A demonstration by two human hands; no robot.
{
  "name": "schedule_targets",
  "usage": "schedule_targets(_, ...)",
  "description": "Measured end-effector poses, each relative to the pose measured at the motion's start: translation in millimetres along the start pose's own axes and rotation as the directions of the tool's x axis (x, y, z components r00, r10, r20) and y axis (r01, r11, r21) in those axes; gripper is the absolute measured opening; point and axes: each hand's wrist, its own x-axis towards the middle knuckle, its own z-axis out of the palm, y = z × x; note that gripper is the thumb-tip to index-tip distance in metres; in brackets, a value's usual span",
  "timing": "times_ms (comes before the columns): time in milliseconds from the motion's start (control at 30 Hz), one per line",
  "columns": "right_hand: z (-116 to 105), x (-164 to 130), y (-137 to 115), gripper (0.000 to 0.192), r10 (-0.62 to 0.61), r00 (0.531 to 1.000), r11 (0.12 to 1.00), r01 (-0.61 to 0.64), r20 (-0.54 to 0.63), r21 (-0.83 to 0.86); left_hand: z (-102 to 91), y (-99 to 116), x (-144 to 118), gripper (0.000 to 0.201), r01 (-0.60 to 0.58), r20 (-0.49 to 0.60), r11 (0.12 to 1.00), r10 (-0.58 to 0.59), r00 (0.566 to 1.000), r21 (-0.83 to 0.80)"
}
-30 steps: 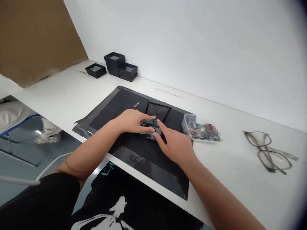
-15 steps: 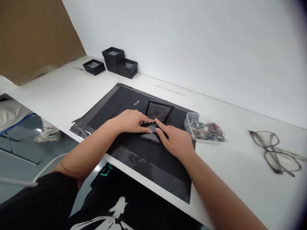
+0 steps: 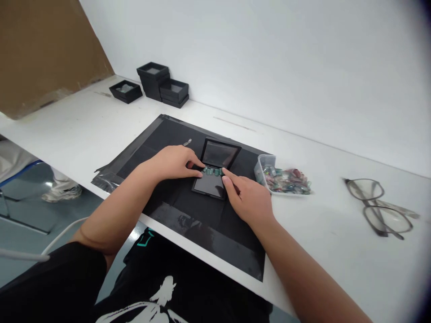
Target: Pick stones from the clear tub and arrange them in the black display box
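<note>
Left hand: left hand (image 3: 173, 161) lies palm down on the mat, fingers loosely stretched out, holding nothing, fingertips touching the left end of a row of small green rectangular stones (image 3: 212, 171)
Right hand: right hand (image 3: 249, 199) is loosely curled with the index finger out, its tip at the right end of the same row, nothing gripped
Writing: no readable text anywhere, honestly. Only a white brush-style figure print (image 3: 148, 303) on the black shirt at the bottom, plus a bit of teal trim, no letters I can make out
Table: long white table (image 3: 319, 237) running along a white wall
Mat: big black plastic sheet (image 3: 161, 134) spread over the table's near edge, both hands on it
Glasses: two pairs of thin dark-framed eyeglasses (image 3: 379, 206) far to the right, well apart from the mat
Boxes: small black square boxes (image 3: 161, 85) stacked at the back left by the wall
Case: small black hinged case (image 3: 215, 168) lying open in the middle of the mat, stones lined up across its hinge between the two hands
Tub: clear plastic tub (image 3: 264, 162) of mixed coloured stones just right of the case
Change: half a second ago the fingertips met over the case and hid the stones; now they've parted and the row shows
</note>
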Motion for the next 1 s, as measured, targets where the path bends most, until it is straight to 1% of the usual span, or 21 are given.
schedule_targets(200,-0.2,0.4,1.5,0.044,-0.034,0.999,0.999,0.034,0.005,-0.008,3.4,4.7,0.9,0.025,0.004,-0.054,1.0,-0.003,0.999,0.014)
schedule_targets(300,0.4,-0.8,1.9,0.045,-0.046,0.999,0.999,0.046,0.002,-0.008,2.0,6.4,0.5,0.027,0.007,-0.069,1.0,-0.005,0.998,0.02)
schedule_targets(433,0.9,-0.9,2.9,0.045,-0.054,0.998,0.998,0.054,-0.019,-0.017,1.5,7.1,1.1,0.034,0.011,-0.062,0.999,-0.009,0.998,0.038)
schedule_targets(567,1.1,-0.8,1.8,0.045,-0.084,0.996,0.996,0.084,0.004,-0.037,1.4,6.0,1.2,0.035,0.0,-0.061,0.999,0.003,0.998,0.037)
schedule_targets(600,0.6,-2.1,0.3,0.045,-0.089,0.996,0.995,0.088,-0.006,-0.054,1.0,5.8,0.7,0.034,-0.011,-0.081,0.999,0.014,0.997,0.03)
schedule_targets(633,-0.5,-4.3,-1.7,0.046,-0.089,0.996,0.993,0.087,-0.032,-0.08,0.5,5.8,-0.1,0.033,-0.028,-0.124,0.999,0.03,0.992,0.02)
schedule_targets(667,-2.7,-7.4,-4.1,0.047,-0.088,0.994,0.991,0.081,-0.07,-0.108,0.0,6.1,-1.1,0.031,-0.046,-0.197,0.999,0.046,0.979,0.009)
schedule_targets(700,-6.0,-11.3,-6.5,0.047,-0.088,0.989,0.988,0.071,-0.12,-0.137,-0.4,6.8,-2.2,0.03,-0.067,-0.295,0.998,0.063,0.953,-0.003)
schedule_targets(733,-10.8,-15.6,-8.5,0.046,-0.095,0.98,0.984,0.066,-0.173,-0.163,-0.6,7.9,-3.3,0.029,-0.093,-0.405,0.996,0.079,0.911,-0.015)
schedule_targets(767,-17.0,-19.9,-9.4,0.044,-0.107,0.968,0.981,0.066,-0.226,-0.182,-0.4,9.6,-4.4,0.03,-0.124,-0.516,0.992,0.093,0.851,-0.027)
schedule_targets(800,-24.4,-23.6,-8.7,0.041,-0.119,0.954,0.978,0.066,-0.275,-0.197,0.2,11.8,-5.2,0.032,-0.157,-0.616,0.987,0.101,0.781,-0.038)
schedule_targets(833,-32.8,-26.4,-5.8,0.038,-0.134,0.94,0.975,0.067,-0.314,-0.212,1.5,14.5,-5.7,0.033,-0.193,-0.693,0.98,0.106,0.713,-0.048)
schedule_targets(867,-41.7,-28.0,-0.3,0.037,-0.12,0.925,0.974,0.039,-0.361,-0.225,3.3,17.8,-5.8,0.034,-0.234,-0.747,0.971,0.117,0.654,-0.054)
schedule_targets(900,-50.5,-28.2,8.0,0.037,-0.066,0.913,0.973,-0.031,-0.404,-0.229,5.6,21.5,-5.7,0.035,-0.286,-0.78,0.957,0.141,0.609,-0.05)
schedule_targets(933,-58.8,-27.4,18.6,0.038,-0.002,0.897,0.966,-0.113,-0.442,-0.234,8.4,25.7,-5.2,0.034,-0.342,-0.792,0.939,0.18,0.584,-0.038)
schedule_targets(967,-66.1,-25.7,31.2,0.039,0.085,0.896,0.951,-0.204,-0.435,-0.233,11.4,30.2,-4.6,0.032,-0.409,-0.789,0.913,0.238,0.566,-0.018)
schedule_targets(1000,-72.2,-23.6,44.8,0.038,0.164,0.911,0.936,-0.265,-0.378,-0.231,14.6,34.9,-4.0,0.03,-0.477,-0.774,0.879,0.308,0.554,0.009)
